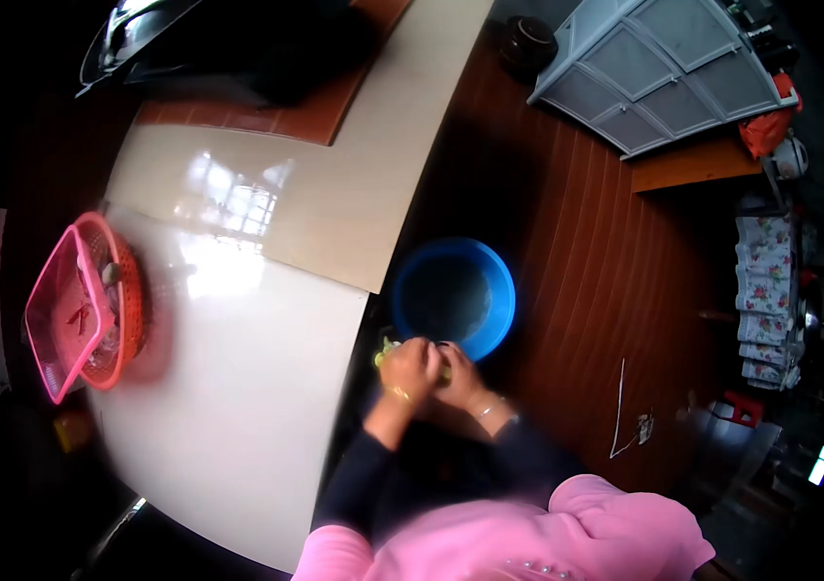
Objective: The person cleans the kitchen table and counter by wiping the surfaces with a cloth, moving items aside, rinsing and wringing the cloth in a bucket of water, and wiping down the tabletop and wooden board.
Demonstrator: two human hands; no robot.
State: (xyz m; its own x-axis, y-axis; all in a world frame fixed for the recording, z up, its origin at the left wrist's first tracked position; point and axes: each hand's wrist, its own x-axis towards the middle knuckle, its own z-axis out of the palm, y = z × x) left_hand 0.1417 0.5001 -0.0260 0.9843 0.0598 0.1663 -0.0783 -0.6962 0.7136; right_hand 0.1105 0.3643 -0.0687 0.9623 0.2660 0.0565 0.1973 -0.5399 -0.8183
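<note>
Close together in front of my body, my left hand (410, 369) and my right hand (463, 382) are both closed around a yellow-green vegetable (382, 355). Bits of it poke out beside the left fingers and between the two hands; its exact kind is hidden by my grip. Just beyond my hands is a round blue basin (501, 298) with cloudy water (446, 298) in it. My knuckles are near the basin's closest rim, and I cannot tell whether they touch it.
A pale counter (247, 387) runs along my left, its edge near my left arm. On it stand an orange basket (131, 310) and a pink basket (41, 320). A grey cabinet (644, 73) and a dark pot (528, 46) are farther off across the brown floor (577, 290).
</note>
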